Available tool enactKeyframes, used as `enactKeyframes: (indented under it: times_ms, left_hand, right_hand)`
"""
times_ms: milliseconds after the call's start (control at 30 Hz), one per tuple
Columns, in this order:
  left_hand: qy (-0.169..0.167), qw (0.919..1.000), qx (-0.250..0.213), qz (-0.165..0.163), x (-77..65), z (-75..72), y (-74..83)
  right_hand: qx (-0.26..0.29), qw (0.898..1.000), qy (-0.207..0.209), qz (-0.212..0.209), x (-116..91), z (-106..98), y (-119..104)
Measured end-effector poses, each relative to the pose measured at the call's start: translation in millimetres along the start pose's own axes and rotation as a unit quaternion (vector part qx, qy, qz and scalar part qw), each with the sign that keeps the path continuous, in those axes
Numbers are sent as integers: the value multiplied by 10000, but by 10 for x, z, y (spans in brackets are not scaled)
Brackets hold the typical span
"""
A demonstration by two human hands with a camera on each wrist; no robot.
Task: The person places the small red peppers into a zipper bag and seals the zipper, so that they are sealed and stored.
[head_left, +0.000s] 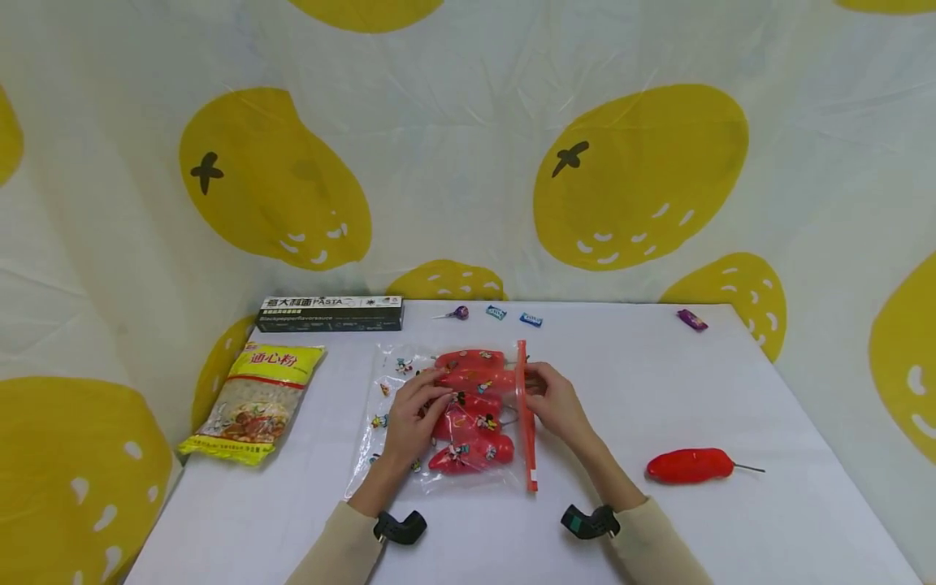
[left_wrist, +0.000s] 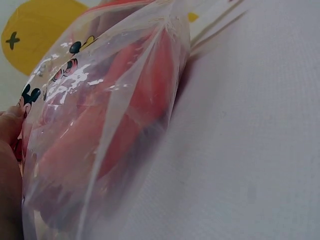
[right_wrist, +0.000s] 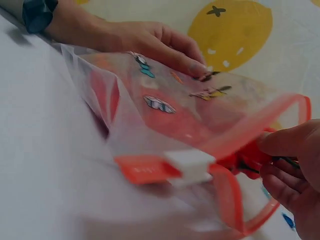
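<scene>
A clear zip bag (head_left: 391, 370) with cartoon prints and a red slider strip (head_left: 522, 406) lies mid-table. Several red toy chili peppers (head_left: 471, 451) are inside it. My left hand (head_left: 413, 422) rests on top of the bag, its fingers fairly straight across the film. At the bag's mouth, which gapes in the right wrist view, my right hand (head_left: 557, 402) pinches the stem end of a red chili pepper (right_wrist: 255, 155) between thumb and fingers. The white slider (right_wrist: 190, 165) sits near one end of the strip. Another red chili pepper (head_left: 691, 465) lies outside, to the right.
At the left are a yellow pasta packet (head_left: 256, 398) and a black pasta box (head_left: 329, 314). Along the back lie a lollipop (head_left: 459, 313), two small wrapped candies (head_left: 531, 320) and a purple candy (head_left: 691, 320). A lemon-print cloth (head_left: 453, 162) hangs behind the table.
</scene>
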State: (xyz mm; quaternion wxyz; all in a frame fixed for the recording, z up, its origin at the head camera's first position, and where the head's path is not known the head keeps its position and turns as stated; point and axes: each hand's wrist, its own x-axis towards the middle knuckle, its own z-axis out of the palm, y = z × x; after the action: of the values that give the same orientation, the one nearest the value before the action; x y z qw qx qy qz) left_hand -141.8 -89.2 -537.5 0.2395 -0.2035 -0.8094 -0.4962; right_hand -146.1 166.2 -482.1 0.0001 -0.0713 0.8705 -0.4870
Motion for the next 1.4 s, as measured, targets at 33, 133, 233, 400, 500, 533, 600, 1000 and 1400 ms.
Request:
enactKeyframes:
  times_ms: [33,133,233,400,500,533,600,1000,1400]
  left_hand:
    - [18,10000,34,33,-3,-3,1]
    - [53,9999,42,107,-5,-5,3]
    - [57,9998,-44,168,-2,-1,-2]
    - [31,9998,-91,177,-5,-1,-19]
    - [34,9999,-58,133,-11,0,-24]
    - [29,9999,-52,113,-14,1,-26]
    - [-4,10000,-55,78,-19,4,-30]
    - [13,10000,-4,58,-6,11,-12]
    - [-75,9999,50,-116,-6,-4,-1]
  right_hand:
    - [120,9999,-22,46,0,30,-5]
    - [391,9989,-233,121,1,109,-29]
    - [412,9983,-405,60,2,139,-51]
    - [241,9992,-311,69,-14,28,-54]
    - [-28,9996,-292,30,-77,-141,-12]
    - [-126,9995,-297,16,-110,-214,5]
    - [-379,9990,-252,-45,-182,-374,76]
    - [-1850,9824,-95,226,-795,-1518,423]
    - [-2531,9611,-724,833,-1440,-2217,717]
